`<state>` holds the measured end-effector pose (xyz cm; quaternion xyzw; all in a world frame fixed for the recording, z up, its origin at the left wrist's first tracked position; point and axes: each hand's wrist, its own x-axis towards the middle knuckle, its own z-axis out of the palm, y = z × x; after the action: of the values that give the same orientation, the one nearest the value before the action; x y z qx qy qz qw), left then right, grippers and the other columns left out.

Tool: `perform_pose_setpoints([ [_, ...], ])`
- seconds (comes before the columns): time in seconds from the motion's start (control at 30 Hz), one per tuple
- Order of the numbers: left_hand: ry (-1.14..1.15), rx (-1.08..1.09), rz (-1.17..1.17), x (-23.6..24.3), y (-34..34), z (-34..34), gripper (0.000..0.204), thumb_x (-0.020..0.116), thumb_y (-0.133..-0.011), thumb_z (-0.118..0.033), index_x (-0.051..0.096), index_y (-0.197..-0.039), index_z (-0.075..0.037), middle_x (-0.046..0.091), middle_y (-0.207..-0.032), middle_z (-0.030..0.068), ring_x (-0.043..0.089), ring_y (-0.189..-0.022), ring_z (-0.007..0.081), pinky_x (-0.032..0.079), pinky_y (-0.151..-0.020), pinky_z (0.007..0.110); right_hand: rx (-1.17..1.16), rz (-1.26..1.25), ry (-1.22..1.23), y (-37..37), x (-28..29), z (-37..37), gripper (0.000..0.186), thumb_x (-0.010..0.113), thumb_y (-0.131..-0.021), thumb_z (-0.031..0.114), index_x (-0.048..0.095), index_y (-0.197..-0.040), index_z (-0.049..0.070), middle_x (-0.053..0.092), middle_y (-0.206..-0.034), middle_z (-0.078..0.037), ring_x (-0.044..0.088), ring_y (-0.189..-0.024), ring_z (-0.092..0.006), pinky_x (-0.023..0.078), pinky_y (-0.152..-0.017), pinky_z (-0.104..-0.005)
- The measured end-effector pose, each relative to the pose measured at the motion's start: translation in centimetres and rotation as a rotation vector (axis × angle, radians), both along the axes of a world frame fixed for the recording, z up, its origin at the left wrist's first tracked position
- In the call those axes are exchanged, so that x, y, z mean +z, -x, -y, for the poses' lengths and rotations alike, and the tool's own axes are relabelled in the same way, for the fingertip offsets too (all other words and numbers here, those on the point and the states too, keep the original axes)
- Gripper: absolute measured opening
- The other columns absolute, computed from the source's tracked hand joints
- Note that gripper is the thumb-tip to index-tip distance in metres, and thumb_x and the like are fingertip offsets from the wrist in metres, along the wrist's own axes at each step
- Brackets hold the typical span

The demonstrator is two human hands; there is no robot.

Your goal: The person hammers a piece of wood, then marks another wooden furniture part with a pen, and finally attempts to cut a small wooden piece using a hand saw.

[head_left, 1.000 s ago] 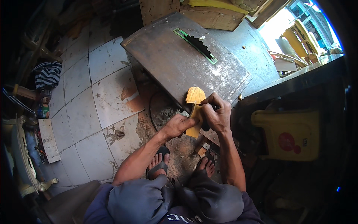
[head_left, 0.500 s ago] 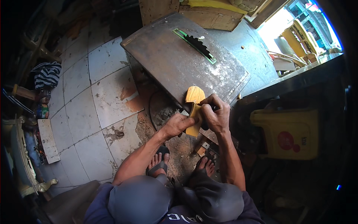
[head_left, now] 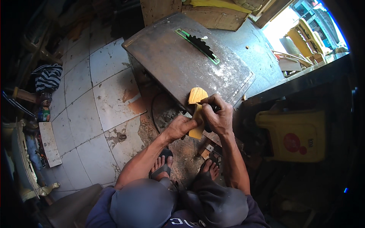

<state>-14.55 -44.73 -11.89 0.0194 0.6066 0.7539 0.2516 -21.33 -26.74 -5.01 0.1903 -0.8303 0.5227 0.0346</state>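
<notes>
Pale wooden piece, round-ended (head_left: 198, 95), held at the near edge of the grey metal saw table (head_left: 163, 49). Should handle light and stiff; grip by the side edges. Left hand (head_left: 181, 128) closed, thumb over the thin yellow strip (head_left: 196, 132) against the wood. Right hand (head_left: 220, 114) pinched round a slim dark tool (head_left: 217, 108), perhaps a pen; too shadowed to tell.

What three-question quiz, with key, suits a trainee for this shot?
1. True or false: the left hand grips the tan piece.
2. Fill in: the dark toothed blade juts up through a green-edged slot in the ____.
3. Choose: the striped cloth lies toward the picture's a) right edge, b) left edge, c) bottom edge.

Key: 1 true; 2 tabletop; 3 b.
</notes>
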Motion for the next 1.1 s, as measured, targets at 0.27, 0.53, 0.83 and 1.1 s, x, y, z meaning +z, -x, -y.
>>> perform_pose_setpoints([
  [0.27,0.351,0.254,-0.032,1.6,-1.3,-3.7,0.061,0.061,-0.104,-0.052,0.075,-0.085,0.004,0.065,-0.064,0.0079,0.059,-0.063,0.0092,0.046,-0.057,0.036,-0.123,-0.033,0.053,-0.7,1.1,0.3,0.012,0.067,-0.093,0.007,0.073,-0.1,-0.002,0.073,-0.08,-0.01,0.067,-0.069,-0.0121,0.053,-0.065,-0.0295],
  [0.53,0.731,0.387,-0.444,4.5,-0.6,0.0,0.05,0.078,-0.094,-0.05,0.075,-0.099,-0.001,0.064,-0.074,0.0084,0.057,-0.062,0.0196,0.047,-0.058,0.039,-0.173,0.101,0.172,-2.1,1.7,0.6,0.014,0.068,-0.096,0.007,0.074,-0.107,0.0,0.072,-0.082,-0.004,0.062,-0.071,-0.0054,0.05,-0.065,-0.0253],
  [0.83,0.808,0.065,-0.808,5.9,6.4,2.6,0.083,0.089,-0.077,-0.03,0.055,-0.151,-0.014,0.064,-0.145,0.0143,0.065,-0.128,0.0358,0.056,-0.107,0.045,-0.135,0.001,-0.019,-0.9,1.3,-0.3,0.01,0.07,-0.087,0.008,0.074,-0.091,-0.001,0.072,-0.075,-0.01,0.068,-0.067,-0.0119,0.053,-0.063,-0.0286],
  [1.1,0.854,0.162,-0.72,5.2,4.9,1.9,0.078,0.086,-0.08,-0.022,0.055,-0.151,-0.015,0.065,-0.143,0.0151,0.07,-0.119,0.0358,0.06,-0.1,0.045,-0.091,-0.052,-0.101,-0.7,0.9,-0.4,0.008,0.07,-0.085,0.007,0.072,-0.088,-0.001,0.07,-0.072,-0.013,0.068,-0.062,-0.0169,0.053,-0.061,-0.031],
])
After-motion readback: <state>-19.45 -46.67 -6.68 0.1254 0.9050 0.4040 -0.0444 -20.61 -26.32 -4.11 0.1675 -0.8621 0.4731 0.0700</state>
